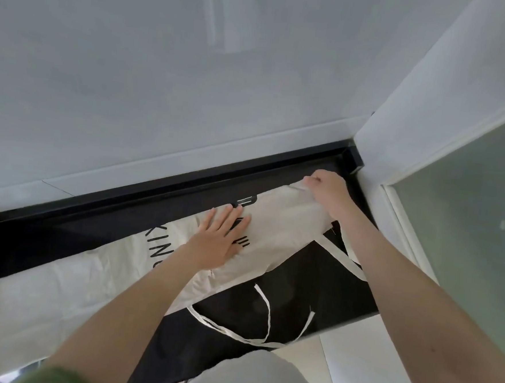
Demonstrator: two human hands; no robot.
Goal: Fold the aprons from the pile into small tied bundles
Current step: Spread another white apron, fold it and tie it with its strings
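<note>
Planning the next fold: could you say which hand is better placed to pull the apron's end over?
Right hand: it grips the apron end; the left hand lies flat on it.

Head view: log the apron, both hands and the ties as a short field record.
apron: cream, black lettering, spread on the black counter
left hand: flat, fingers straight, presses on the lettering
right hand: grips the apron's far edge
ties: loose, untied, lying on the counter
bundle: not yet formed
</note>
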